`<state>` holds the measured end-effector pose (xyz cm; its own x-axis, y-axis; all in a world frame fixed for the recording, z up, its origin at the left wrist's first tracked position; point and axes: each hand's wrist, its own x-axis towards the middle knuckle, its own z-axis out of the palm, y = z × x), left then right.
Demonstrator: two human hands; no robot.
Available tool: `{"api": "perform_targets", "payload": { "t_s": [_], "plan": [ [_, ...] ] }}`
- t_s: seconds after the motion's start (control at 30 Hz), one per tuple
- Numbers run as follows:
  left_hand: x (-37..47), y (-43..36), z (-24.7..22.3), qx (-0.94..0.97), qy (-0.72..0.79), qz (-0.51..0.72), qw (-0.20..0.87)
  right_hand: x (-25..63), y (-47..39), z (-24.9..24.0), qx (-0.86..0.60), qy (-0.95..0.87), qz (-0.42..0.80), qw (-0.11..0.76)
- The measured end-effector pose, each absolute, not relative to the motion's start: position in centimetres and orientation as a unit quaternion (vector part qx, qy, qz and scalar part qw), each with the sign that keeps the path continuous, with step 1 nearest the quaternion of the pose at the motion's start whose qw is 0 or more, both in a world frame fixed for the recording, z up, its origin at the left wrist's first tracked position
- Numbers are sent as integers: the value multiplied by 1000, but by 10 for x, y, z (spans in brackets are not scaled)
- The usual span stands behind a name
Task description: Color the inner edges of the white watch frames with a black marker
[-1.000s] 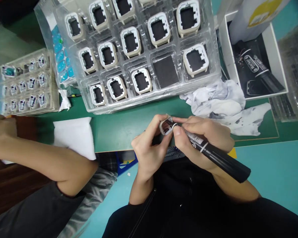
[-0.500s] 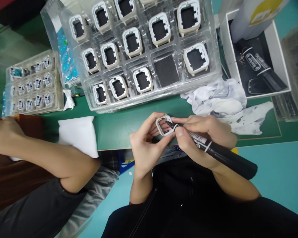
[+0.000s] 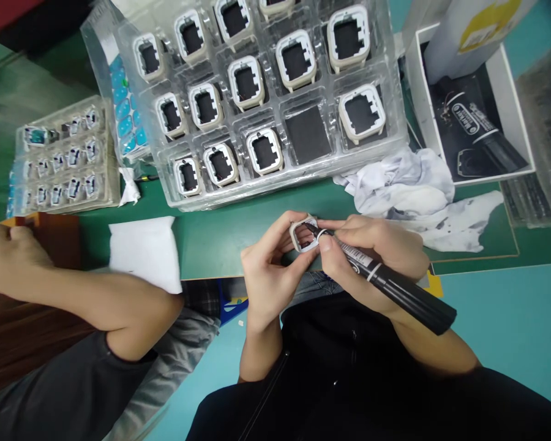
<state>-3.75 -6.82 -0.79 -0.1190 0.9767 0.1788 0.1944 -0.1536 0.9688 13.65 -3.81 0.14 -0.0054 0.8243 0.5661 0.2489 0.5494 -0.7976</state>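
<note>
My left hand [image 3: 273, 272] pinches a small square frame with rounded corners, a pale watch case [image 3: 296, 237], near the front edge of the green table. In my right hand [image 3: 376, 251] is a thick black marker [image 3: 408, 297], its tip pointing left into the case's opening. Whether the tip touches the inner rim I cannot tell. Fingers of my right hand also rest close to the case's right side. Beyond my hands lies a clear plastic tray [image 3: 239, 199] with several similar watch cases [image 3: 264, 152] in its pockets; one front-row pocket shows only a black pad [image 3: 308, 133].
At right, crumpled stained cloths [image 3: 404, 190] lie below a white box [image 3: 491, 174] holding another marker [image 3: 480, 125] and a bottle [image 3: 463, 43]. A white pad [image 3: 142, 251] and a co-worker's arm [image 3: 96, 300] are at left, with a smaller parts tray [image 3: 64, 165] behind.
The marker's rear end has swung a little left with my right hand, its tip still at the case. My left hand keeps its hold. The co-worker's hand has shifted slightly.
</note>
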Motion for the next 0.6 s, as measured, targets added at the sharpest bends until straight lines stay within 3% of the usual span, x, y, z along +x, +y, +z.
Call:
{"api": "perform_targets", "payload": {
  "t_s": [0.6],
  "plan": [
    [-38,-70,-11,553,553,509,360,139,-38,3,-391,-691,240,558]
  ]
}}
